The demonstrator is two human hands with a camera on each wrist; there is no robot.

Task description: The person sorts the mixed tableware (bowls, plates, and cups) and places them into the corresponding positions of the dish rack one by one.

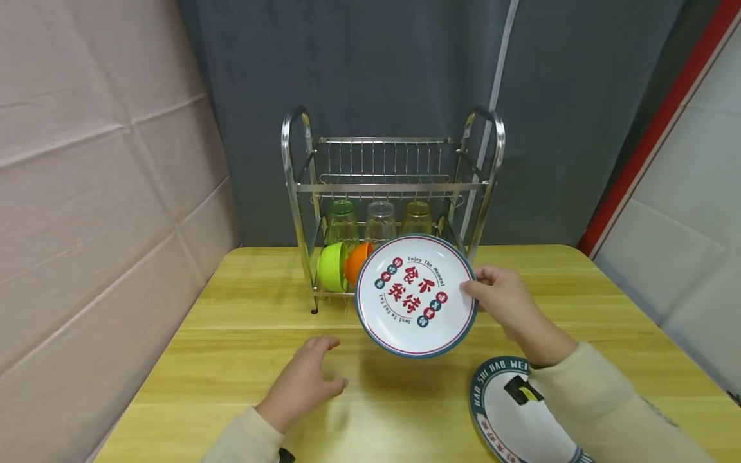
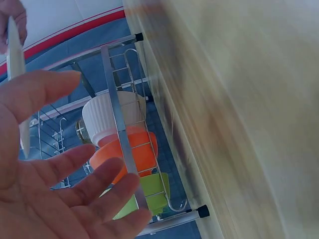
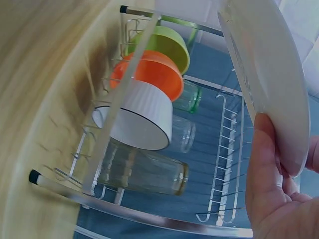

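My right hand [image 1: 502,297] pinches the right rim of a white plate [image 1: 415,294] with red characters and a teal edge, holding it upright just in front of a steel dish rack [image 1: 390,186]. In the right wrist view the plate [image 3: 269,74] shows edge-on above my thumb [image 3: 264,164]. My left hand [image 1: 305,379] hovers over the wooden table [image 1: 231,334] with fingers spread, holding nothing; the left wrist view shows its open palm [image 2: 45,189]. The rack's lower tier holds a green bowl [image 1: 332,265], an orange bowl [image 1: 356,260] and a white ribbed bowl [image 3: 137,117].
Three upturned glasses [image 1: 379,222] stand at the back of the lower tier; the upper tier is bare wire. A second plate [image 1: 509,411] with a dark lettered rim lies on the table under my right forearm. A beige wall stands left, a grey curtain behind.
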